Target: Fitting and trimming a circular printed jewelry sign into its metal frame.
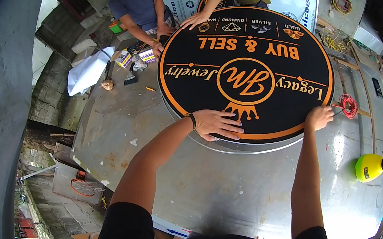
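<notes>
A large round black sign [281, 115] with an orange rim and orange and white lettering lies upside down to me on a metal worktable. Its near edge sits over a clear or silvery rim [246, 150]. My left hand [215, 124] rests flat on the sign's near edge, fingers spread, a dark band at the wrist. At the right edge, my right hand [319, 117] is curled round the sign's border; its fingertips are partly hidden. A co-worker's hand [195, 21] presses the far left edge, and another person's hand [157, 49] touches the left side.
The metal tabletop [240, 191] spreads beneath the sign. A coil of red cable [348, 107] and a yellow spray bottle [369, 168] stand at the right, with a dark phone-like object [377, 87] farther back. Small boxes [124, 58], white sheeting [88, 72] and a hammer-like tool [130, 80] lie left.
</notes>
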Demonstrator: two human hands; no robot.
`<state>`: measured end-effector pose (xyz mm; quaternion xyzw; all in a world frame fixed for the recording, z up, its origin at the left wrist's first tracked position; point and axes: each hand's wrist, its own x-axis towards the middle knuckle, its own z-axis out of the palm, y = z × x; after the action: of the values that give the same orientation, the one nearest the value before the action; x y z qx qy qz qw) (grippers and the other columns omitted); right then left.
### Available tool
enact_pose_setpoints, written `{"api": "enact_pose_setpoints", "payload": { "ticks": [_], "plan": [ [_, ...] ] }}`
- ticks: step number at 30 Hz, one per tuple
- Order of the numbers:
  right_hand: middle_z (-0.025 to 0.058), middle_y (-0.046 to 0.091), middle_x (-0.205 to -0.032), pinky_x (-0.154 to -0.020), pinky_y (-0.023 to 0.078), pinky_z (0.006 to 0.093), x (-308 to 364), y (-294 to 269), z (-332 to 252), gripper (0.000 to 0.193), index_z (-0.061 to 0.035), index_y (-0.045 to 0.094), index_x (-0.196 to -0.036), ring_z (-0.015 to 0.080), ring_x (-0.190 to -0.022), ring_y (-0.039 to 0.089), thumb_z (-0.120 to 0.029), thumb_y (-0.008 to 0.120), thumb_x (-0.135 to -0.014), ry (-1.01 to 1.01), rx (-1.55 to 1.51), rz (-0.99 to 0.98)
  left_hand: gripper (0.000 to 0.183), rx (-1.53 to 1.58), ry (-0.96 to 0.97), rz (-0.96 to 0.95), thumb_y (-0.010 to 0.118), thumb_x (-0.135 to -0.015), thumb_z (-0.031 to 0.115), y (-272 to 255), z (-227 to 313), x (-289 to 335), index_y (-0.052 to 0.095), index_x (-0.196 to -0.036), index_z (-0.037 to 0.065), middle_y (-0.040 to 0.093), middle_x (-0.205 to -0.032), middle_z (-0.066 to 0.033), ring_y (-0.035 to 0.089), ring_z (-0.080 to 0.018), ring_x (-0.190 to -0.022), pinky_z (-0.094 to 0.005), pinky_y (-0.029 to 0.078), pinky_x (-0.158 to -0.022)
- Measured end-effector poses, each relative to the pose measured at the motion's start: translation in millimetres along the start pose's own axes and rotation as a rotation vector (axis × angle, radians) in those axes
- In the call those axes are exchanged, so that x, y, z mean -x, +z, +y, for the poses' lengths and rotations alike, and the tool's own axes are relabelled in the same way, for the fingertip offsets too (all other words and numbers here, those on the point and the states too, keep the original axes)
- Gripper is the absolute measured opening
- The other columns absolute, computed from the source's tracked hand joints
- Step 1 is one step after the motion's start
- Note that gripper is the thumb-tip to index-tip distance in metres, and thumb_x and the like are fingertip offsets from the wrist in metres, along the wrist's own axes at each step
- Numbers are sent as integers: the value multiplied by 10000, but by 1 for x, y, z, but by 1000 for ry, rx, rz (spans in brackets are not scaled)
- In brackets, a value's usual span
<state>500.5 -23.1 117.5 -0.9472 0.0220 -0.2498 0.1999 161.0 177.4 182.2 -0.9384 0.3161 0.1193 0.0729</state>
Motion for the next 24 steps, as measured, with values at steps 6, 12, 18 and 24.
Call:
{"api": "enact_pose_setpoints", "payload": {
  "ticks": [6, 12, 18, 24],
  "plan": [
    [130, 536, -961, -672, 559, 343, 0, 3, 0, 158, -8, 515, -933, 285, -952, 548, -137, 425, -912, -20, 67, 54, 871, -10, 10, 21, 663, -734, 377, 3, -1, 0, 201, -1466, 279, 140, -1547, 7, 177, -208, -1414, -448, 110, -1177],
    [129, 534, -957, -658, 563, 344, 1, 0, -2, 159, -8, 519, -925, 288, -940, 553, -135, 425, -906, -22, 70, 45, 863, -30, -1, 22, 654, -744, 372, 2, 1, 1, 191, -1467, 285, 146, -1545, 10, 179, -206, -1413, -448, 105, -1178],
    [131, 534, -959, -658, 565, 339, 0, 1, 2, 158, -6, 523, -931, 293, -938, 554, -132, 432, -899, -32, 81, 45, 869, -5, 5, 30, 660, -737, 356, 1, 1, -1, 196, -1467, 274, 149, -1544, 5, 183, -217, -1412, -457, 120, -1176],
    [132, 538, -964, -669, 562, 347, 1, 2, 1, 161, -6, 525, -940, 292, -933, 557, -137, 441, -899, -33, 75, 45, 874, -8, 10, 34, 662, -737, 353, 3, 1, 1, 189, -1469, 272, 148, -1544, 0, 186, -220, -1411, -459, 121, -1176]
  ]
}}
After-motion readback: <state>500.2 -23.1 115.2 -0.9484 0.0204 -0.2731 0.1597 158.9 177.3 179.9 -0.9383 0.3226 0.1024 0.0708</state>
